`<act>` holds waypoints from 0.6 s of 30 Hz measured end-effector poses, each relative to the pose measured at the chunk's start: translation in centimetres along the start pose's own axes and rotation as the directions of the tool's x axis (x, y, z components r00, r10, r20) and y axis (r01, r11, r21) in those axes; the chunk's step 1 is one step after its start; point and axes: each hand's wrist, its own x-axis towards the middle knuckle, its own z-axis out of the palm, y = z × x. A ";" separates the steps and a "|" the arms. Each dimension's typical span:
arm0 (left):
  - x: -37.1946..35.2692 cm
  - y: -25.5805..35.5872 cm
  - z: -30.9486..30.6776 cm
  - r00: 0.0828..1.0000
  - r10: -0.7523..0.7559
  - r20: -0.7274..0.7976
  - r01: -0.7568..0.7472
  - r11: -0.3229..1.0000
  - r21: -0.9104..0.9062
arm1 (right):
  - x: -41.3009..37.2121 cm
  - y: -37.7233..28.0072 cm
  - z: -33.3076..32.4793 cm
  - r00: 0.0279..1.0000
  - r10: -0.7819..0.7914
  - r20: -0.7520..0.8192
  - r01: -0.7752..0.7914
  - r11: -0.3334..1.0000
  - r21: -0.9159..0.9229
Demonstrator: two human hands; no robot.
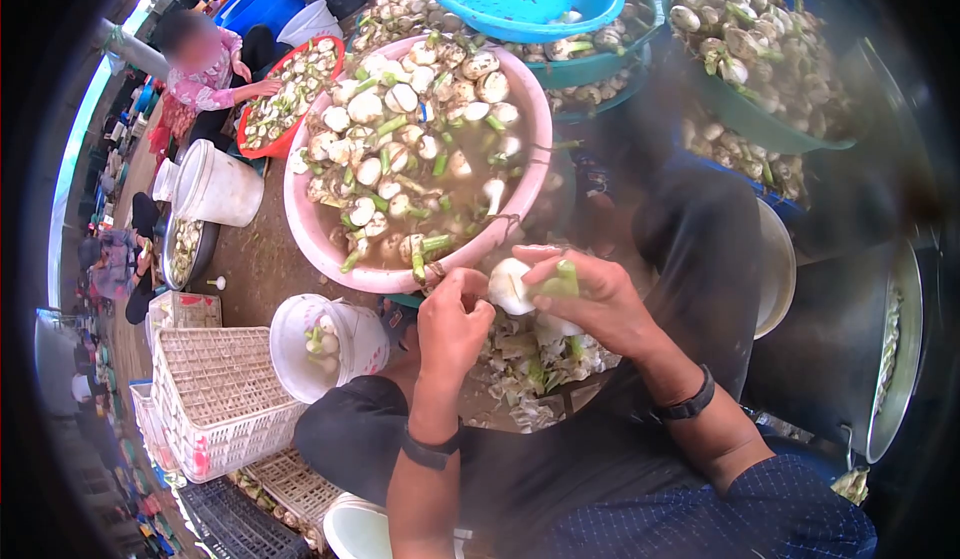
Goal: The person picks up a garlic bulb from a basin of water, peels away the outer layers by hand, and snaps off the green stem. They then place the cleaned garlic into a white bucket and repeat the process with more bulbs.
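Right hand [600,297] part closed, thumb and fingers pinching a garlic bulb [508,287] near its green stem. Bulb sits between the two hands, over a heap of torn skins [525,364], just below the pink tub [370,278]. Left hand [450,324] curled nearly closed, fingertips beside the bulb; cannot tell whether they pinch anything. Step in hand reads as stripping outer skin. Next move likely calls for a steady right-hand hold while the left fingers work round the bulb.
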 end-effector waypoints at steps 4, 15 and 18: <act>-0.9 4.0 -1.4 0.990 0.143 -0.010 -0.142 0.965 -0.222 | 0.0 0.7 -0.2 0.981 -0.189 -0.037 0.158 0.900 -0.406; -0.7 2.6 -0.3 0.857 0.507 -0.090 -0.489 0.856 0.169 | 0.0 0.0 0.4 0.982 -0.183 -0.053 0.117 0.803 -0.585; -1.0 2.8 0.1 0.867 0.488 -0.103 -0.456 0.859 0.234 | -0.1 0.7 0.4 0.978 -0.201 -0.061 0.138 0.833 -0.535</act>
